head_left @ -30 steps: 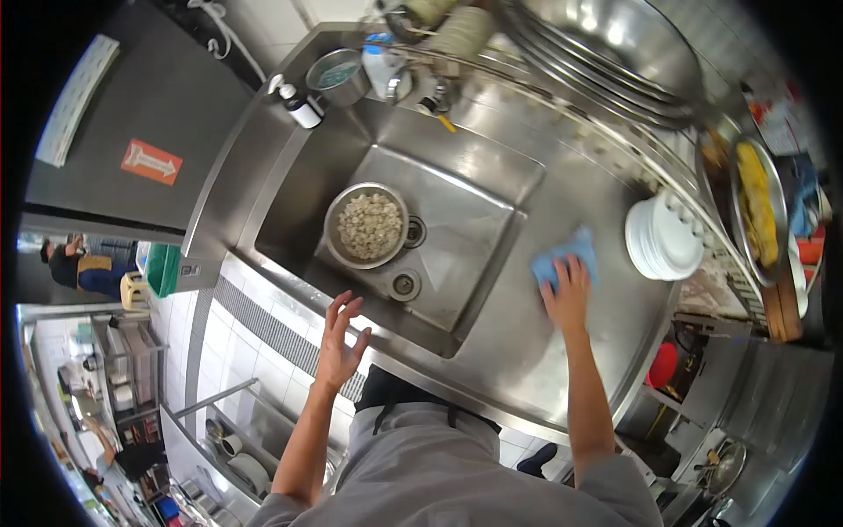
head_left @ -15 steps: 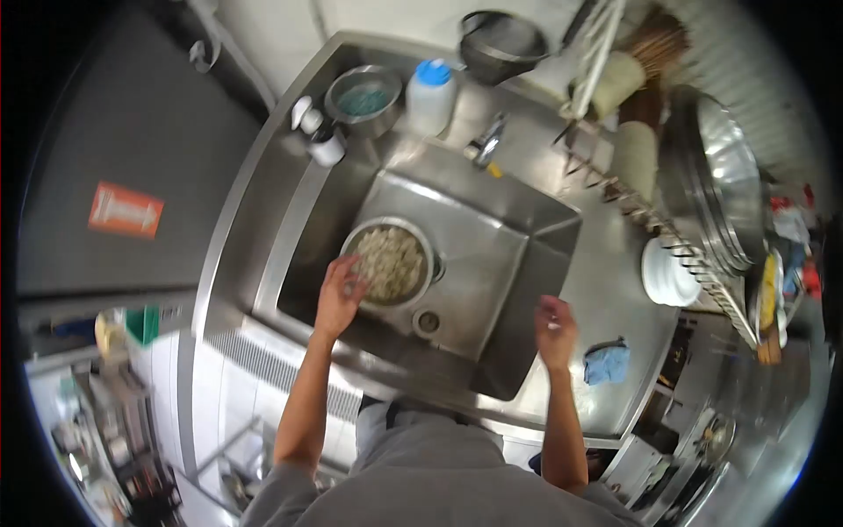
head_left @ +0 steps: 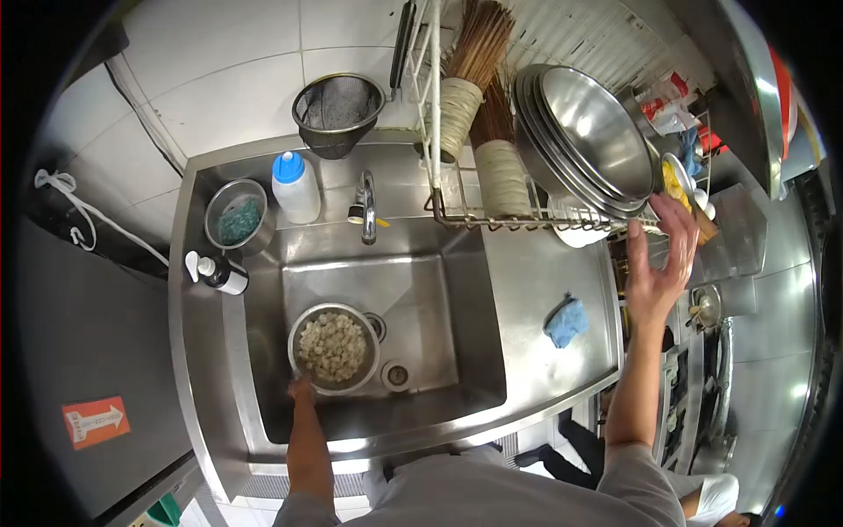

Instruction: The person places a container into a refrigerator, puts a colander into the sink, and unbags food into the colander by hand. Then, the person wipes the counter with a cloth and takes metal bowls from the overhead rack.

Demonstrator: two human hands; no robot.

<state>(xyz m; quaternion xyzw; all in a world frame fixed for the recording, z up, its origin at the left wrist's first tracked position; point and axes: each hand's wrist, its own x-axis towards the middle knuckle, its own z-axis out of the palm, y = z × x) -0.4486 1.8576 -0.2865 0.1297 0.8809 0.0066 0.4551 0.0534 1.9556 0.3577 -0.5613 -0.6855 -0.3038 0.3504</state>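
Note:
A round metal bowl filled with pale, whitish pieces sits in the left part of the steel sink. My left hand is at the bowl's lower left rim, its fingers mostly hidden beside the bowl. Raised at the right, my right hand has its fingers apart and holds nothing; its fingertips are near the edge of the stacked large metal bowls on the wire rack. A crumpled blue cloth lies on the steel counter right of the sink.
Behind the sink are a faucet, a bottle with a blue cap and a pot with blue-green contents. A pump bottle stands at the left. A strainer hangs on the wall. A person is at the lower right.
My right hand has left the blue cloth, now crumpled on the counter, and risen to the rack. My left hand has moved to the bowl's rim. The view has turned and shifted.

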